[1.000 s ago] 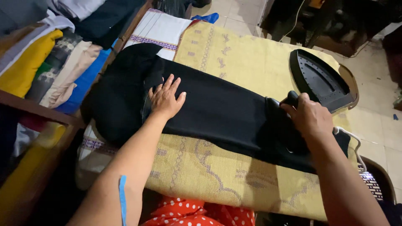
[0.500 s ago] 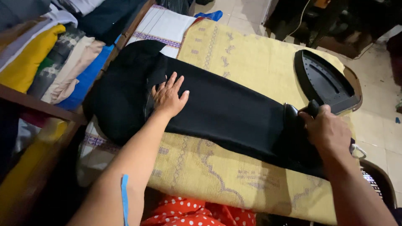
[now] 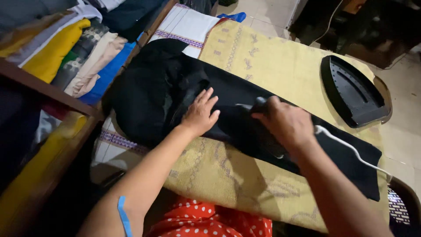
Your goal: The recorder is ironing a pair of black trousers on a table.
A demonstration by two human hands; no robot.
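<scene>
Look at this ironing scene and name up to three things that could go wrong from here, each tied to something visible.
1. The left hand lies flat on the black garment close to the iron gripped by the right hand; its fingers could get burned.
2. The white cord trails across the garment toward the board's edge and might snag or drag.
3. The iron could scorch the dark cloth if it pauses there.
</scene>
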